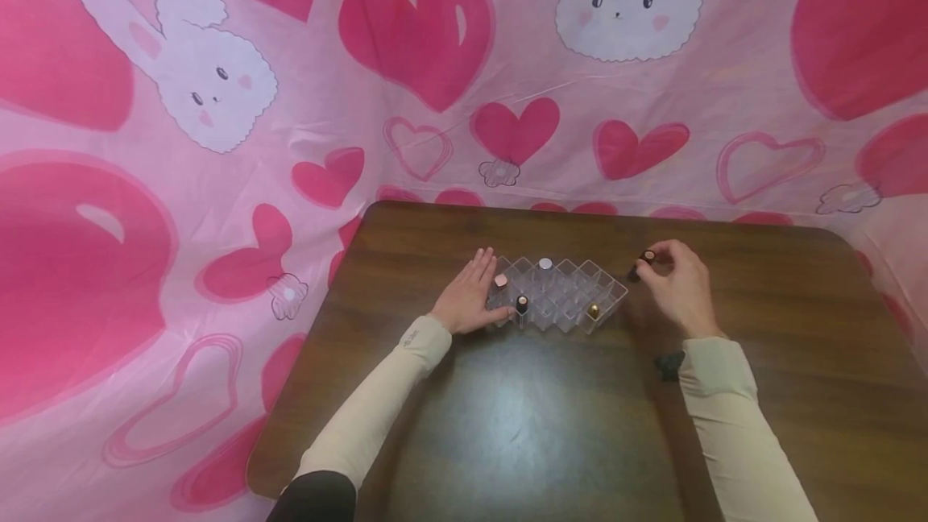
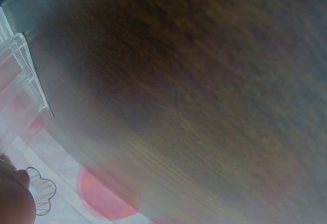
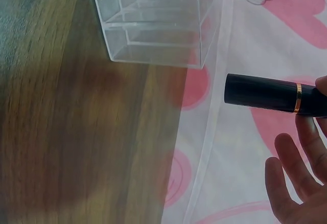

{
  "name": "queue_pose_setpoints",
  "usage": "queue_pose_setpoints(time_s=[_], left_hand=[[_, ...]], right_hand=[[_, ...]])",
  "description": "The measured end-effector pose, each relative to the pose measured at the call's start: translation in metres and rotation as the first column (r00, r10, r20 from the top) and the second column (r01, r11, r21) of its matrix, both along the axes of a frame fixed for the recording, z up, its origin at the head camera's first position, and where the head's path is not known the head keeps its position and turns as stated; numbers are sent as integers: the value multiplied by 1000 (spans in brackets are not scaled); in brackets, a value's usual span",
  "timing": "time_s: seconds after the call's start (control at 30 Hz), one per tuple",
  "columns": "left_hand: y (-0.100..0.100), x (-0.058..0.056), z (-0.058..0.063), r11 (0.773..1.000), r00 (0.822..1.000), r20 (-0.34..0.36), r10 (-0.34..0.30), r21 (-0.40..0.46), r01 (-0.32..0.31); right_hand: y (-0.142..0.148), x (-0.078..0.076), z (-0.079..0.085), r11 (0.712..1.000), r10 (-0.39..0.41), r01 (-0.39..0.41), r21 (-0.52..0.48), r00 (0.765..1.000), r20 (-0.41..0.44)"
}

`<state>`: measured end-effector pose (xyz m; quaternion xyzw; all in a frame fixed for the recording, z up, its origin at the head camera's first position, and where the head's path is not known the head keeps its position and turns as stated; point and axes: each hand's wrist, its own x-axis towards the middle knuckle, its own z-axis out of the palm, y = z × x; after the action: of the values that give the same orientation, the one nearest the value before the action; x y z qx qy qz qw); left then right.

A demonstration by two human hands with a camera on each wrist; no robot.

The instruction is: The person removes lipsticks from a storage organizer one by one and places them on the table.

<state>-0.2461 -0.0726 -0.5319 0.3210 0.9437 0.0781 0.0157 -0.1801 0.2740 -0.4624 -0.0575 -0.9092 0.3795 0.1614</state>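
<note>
A clear plastic lipstick organizer with diamond-shaped slots stands on the table. Its slots hold several tubes: a pink-topped one, a white-topped one, a black one and a gold-topped one. My left hand lies with straight fingers along the organizer's left end, the thumb reaching toward the black tube. To the right of the organizer, my right hand pinches a black lipstick tube with a gold band between thumb and fingers. In the right wrist view the other fingers are spread.
A dark object lies on the brown wooden table, partly hidden by the right sleeve. Pink cloth with hearts and rabbits hangs behind the table and along its left side.
</note>
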Motion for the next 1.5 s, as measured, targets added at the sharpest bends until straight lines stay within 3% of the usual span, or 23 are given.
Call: queue_pose_setpoints(time_s=[0.4, 1.5], left_hand=[[0, 0, -1, 1000, 1000, -3, 3, -3, -3], [-1, -2, -6, 1000, 1000, 11, 10, 11, -10]], right_hand=[[10, 3, -3, 999, -32, 32, 7, 999, 42], [19, 4, -21, 1000, 7, -12, 29, 985, 174]])
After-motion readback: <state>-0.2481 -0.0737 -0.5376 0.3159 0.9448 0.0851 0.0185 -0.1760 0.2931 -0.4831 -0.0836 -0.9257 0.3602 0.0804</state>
